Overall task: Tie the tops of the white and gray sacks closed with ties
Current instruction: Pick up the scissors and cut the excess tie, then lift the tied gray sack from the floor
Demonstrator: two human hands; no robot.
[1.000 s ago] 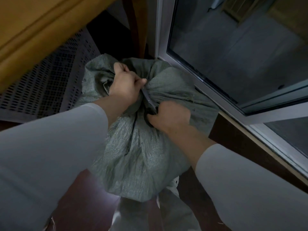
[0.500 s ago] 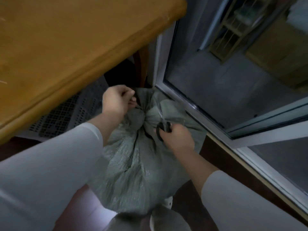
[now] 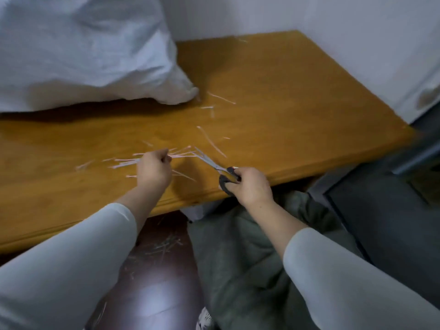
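Both hands are over the near edge of the wooden table [image 3: 285,96]. Left hand [image 3: 154,169] is curled into a loose fist with fingertips pinched on a thin white tie; whether more than one strand is in the pinch, can't tell from the blur. It sits over the scattered ties [image 3: 123,163] that lie fanned out along the near edge, roughly mid-length. More loose strands lie toward the table centre and just beside the white sack. Right hand [image 3: 250,185] is wrapped around the dark handles of the scissors [image 3: 215,166], fingers through the loops, blades slightly parted and pointing up-left toward the tie pile, tips just beside the strands. White sack [image 3: 78,48] lies on the far left corner of the table, bulky, one corner of it pointing toward the middle. Gray sack [image 3: 240,265] is on the floor under the table's near edge, below the right forearm; its top is hidden by the table and arm. Short tie offcuts [image 3: 164,246] are scattered on the dark red floor [image 3: 157,296] left of the gray sack.
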